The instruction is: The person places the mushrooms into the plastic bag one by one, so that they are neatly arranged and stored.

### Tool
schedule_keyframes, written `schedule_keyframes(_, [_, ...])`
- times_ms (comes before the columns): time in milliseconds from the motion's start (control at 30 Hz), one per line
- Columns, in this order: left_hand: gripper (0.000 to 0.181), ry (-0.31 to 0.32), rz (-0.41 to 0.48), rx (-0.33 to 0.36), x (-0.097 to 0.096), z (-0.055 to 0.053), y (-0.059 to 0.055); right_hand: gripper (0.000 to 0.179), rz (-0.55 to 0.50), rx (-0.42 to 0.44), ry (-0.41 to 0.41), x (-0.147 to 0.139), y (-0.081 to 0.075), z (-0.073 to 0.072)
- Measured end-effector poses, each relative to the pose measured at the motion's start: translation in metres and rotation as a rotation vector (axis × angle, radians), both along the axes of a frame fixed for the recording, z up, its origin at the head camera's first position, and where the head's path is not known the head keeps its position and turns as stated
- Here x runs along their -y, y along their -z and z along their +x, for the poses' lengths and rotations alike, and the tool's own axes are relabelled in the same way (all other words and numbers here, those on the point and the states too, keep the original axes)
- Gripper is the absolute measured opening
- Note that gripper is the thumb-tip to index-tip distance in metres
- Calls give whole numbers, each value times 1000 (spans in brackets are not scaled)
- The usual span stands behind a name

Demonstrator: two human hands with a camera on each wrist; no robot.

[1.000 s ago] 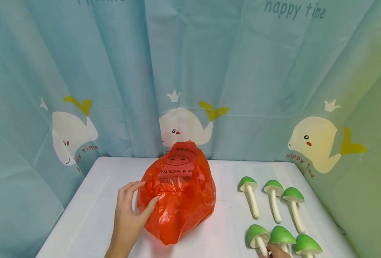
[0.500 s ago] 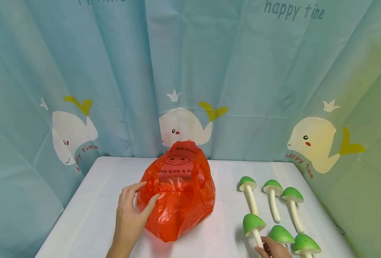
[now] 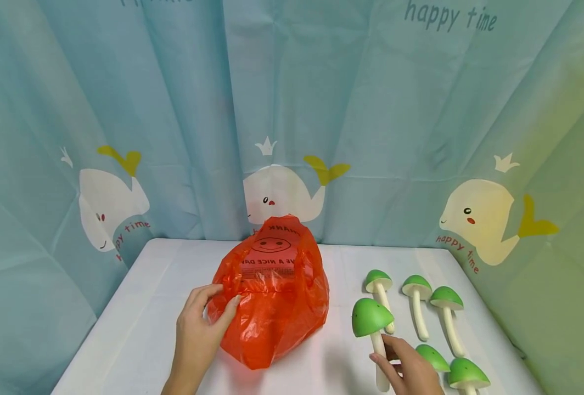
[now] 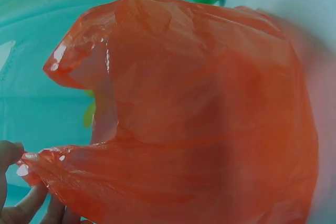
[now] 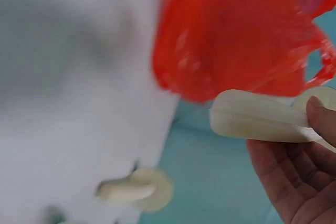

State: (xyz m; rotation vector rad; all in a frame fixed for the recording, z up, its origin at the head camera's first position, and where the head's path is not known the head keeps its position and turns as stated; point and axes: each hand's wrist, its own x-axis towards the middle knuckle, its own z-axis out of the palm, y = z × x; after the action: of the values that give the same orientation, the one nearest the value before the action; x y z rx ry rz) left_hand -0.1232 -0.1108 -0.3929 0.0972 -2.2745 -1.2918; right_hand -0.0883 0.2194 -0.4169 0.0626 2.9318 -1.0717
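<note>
A red plastic bag (image 3: 277,323) stands on the table, its open mouth toward me and a smiley face printed inside. My left hand (image 3: 193,334) pinches the handle at its left side; the left wrist view shows thumb and fingers on the gathered plastic (image 4: 44,163). To the right of the bag, my right hand (image 3: 413,367) holds a toy mushroom (image 3: 371,317) by its white stem, green cap up. In the right wrist view the pale stem (image 5: 257,116) sticks out from between thumb and fingers, held above the table.
Several more green-capped mushrooms lie at the right of the white table (image 3: 139,329): a back row with one mushroom (image 3: 419,307) at its middle, and two nearer ones, including a mushroom (image 3: 469,374) beside my right hand. A blue whale-print curtain (image 3: 183,109) hangs behind the table.
My right hand has lifted the mushroom from the front row and carried it up and left toward the bag. My left hand stays at the bag's handle.
</note>
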Motion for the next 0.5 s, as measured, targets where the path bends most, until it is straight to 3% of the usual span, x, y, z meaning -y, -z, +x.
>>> schedule_keyframes(233, [33,-3,0,25,0,2,0,21,-144,-245,-110,38,-27,-2])
schedule_keyframes(500, [29,-26,-18,16,4,3,2,32,-327,-583,-462,84,-48,-15])
